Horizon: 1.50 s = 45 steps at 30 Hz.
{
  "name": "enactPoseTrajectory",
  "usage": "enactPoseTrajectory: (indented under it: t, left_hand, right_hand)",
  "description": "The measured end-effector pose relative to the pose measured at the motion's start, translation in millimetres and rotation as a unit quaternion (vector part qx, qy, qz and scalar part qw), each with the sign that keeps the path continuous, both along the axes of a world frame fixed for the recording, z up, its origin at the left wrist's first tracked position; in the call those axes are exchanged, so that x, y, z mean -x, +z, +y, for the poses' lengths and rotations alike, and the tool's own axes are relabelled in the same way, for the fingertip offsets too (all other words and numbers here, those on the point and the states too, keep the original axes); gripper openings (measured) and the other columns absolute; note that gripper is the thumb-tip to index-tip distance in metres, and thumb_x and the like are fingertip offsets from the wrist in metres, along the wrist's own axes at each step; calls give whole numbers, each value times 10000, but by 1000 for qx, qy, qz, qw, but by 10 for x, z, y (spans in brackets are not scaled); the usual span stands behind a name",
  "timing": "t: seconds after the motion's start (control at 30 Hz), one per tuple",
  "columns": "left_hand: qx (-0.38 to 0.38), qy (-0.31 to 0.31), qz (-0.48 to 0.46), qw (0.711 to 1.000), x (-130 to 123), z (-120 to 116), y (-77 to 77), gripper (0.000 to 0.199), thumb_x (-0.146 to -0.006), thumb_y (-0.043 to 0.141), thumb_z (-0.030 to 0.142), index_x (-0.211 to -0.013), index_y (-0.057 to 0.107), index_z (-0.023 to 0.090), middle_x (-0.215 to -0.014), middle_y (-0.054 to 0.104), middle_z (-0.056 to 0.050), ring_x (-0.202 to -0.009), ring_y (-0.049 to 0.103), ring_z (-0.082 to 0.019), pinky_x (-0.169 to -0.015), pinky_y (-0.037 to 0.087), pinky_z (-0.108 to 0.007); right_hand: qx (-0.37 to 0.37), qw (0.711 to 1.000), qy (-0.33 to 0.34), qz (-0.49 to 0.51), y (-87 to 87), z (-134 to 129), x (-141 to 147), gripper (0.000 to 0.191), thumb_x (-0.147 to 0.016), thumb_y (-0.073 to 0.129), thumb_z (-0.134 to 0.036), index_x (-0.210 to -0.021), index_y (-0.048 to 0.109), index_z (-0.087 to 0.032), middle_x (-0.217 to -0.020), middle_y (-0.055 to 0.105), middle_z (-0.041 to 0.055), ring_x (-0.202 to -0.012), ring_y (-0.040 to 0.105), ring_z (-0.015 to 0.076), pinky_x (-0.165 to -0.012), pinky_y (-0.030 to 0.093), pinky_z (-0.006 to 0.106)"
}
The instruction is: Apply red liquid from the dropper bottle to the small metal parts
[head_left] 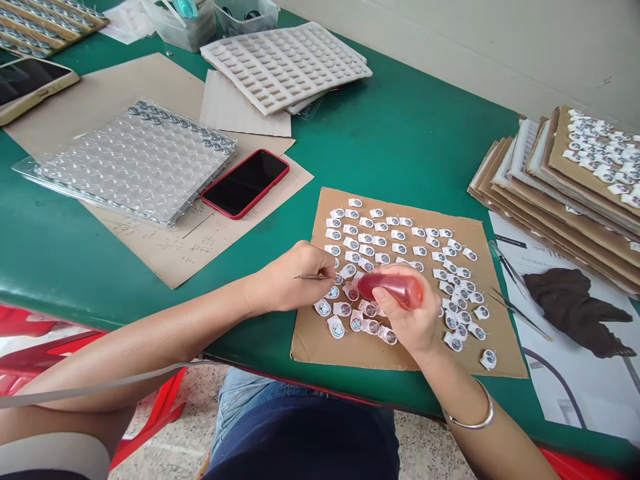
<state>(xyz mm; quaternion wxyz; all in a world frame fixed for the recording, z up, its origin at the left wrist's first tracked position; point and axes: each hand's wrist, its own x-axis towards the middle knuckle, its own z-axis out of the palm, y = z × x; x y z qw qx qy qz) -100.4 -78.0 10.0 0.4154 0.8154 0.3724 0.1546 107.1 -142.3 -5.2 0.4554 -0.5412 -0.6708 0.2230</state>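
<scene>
My right hand [413, 317] is wrapped round a small red squeeze bottle [393, 288], tilted with its narrow end to the left, over a cardboard sheet [345, 348]. My left hand [293, 277] is closed on thin metal tweezers [311, 277], whose tips are hidden by the fingers. Many small round parts on white tabs [336, 327] lie in rows on the cardboard. Those under the bottle's end look reddish, such as one part [352, 292] just below it. Whether the bottle's end touches a part, I cannot tell.
Left of the cardboard lie a phone in a red case [245, 183] and a clear blister tray [135, 160]. White foam trays [285, 63] sit behind. To the right are stacked cardboard sheets [560, 193], a dark cloth [575, 310] and loose tweezers [520, 315]. A grey cable [125, 381] crosses my left forearm.
</scene>
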Motion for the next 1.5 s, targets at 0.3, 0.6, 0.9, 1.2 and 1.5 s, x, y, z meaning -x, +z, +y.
enactPoseTrajectory:
  t: [0.3, 0.6, 0.9, 1.2, 1.5]
  left_hand:
    - [69, 29, 13, 997, 3, 50, 17, 132, -660, 508, 73, -609, 614, 133, -565, 576, 27, -522, 464, -62, -449, 325, -159]
    - [85, 21, -7, 996, 23, 58, -14, 122, -670, 510, 96, -635, 618, 139, -566, 562, 31, -519, 454, -63, -437, 313, -162]
    - [91, 18, -1, 996, 14, 65, -24, 126, -677, 508, 107, -650, 627, 140, -605, 595, 17, -547, 499, -76, -455, 327, -171]
    - [97, 21, 5, 995, 6, 65, 7, 135, -675, 514, 98, -658, 644, 129, -626, 613, 2, -570, 521, -89, -471, 344, -176]
    - [92, 21, 2, 996, 3, 72, 23, 123, -678, 526, 92, -642, 640, 123, -594, 596, 5, -547, 499, -80, -456, 331, -169]
  right_hand:
    - [36, 993, -52, 100, -141, -2, -70, 211, -734, 650, -291, -924, 607, -211, -905, 651, 37, -809, 660, 190, -712, 565, 375]
    - [67, 992, -39, 96, -169, 18, -66, 194, -752, 610, -301, -927, 607, -216, -912, 650, 40, -823, 657, 193, -692, 574, 368]
    - [92, 991, -35, 92, -155, 23, -69, 230, -737, 659, -308, -936, 610, -203, -920, 647, 44, -822, 659, 195, -713, 572, 366]
    - [93, 991, -31, 91, -159, 26, -74, 226, -738, 657, -307, -934, 612, -202, -914, 648, 43, -806, 658, 187, -686, 575, 350]
    - [87, 993, -25, 73, -131, 21, -49, 229, -737, 659, -305, -935, 616, -198, -923, 652, 49, -840, 661, 204, -726, 571, 374]
